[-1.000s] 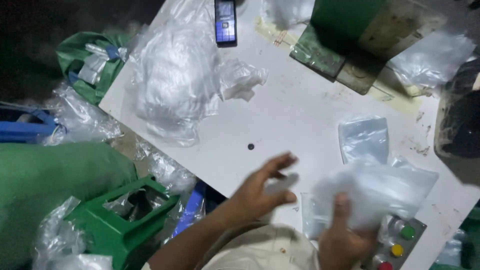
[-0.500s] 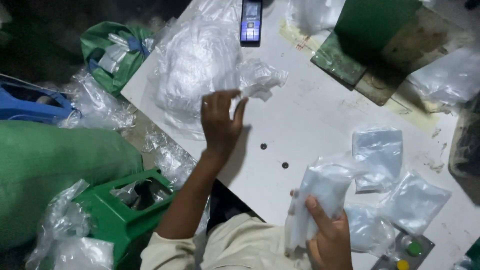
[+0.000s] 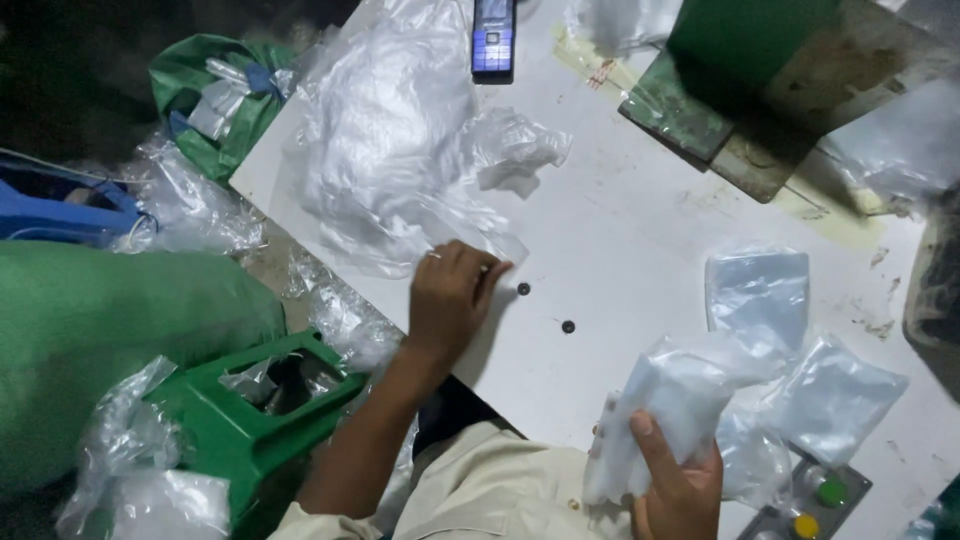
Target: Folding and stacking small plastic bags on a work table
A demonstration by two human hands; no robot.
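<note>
Your white table runs on a slant, its near-left edge passing from the upper left down toward your lap, and the widest bare stretch lies in the middle, between your two hands. Beyond that left edge the floor side is crowded: a big green sack fills the lower left, a green plastic stool stands just beside your left forearm, and loose clear wrappers lie around both. A blue object shows at the far left.

On the table, the heap of crumpled clear plastic bags takes up the far-left part, reaching almost to the edge. A green block with a worn board under it closes off the far right. A dark mobile phone lies flat just past the heap. Flat filled pouches lie near the right edge, and a small panel with coloured buttons sits at the near-right corner. Two small dark holes mark the bare middle.

Your left hand rests at the near fringe of the heap, fingers curled together and pinching a thin flap of clear film. Your right hand grips a white filled pouch from below, thumb pressed across its front, held above the near edge.
</note>
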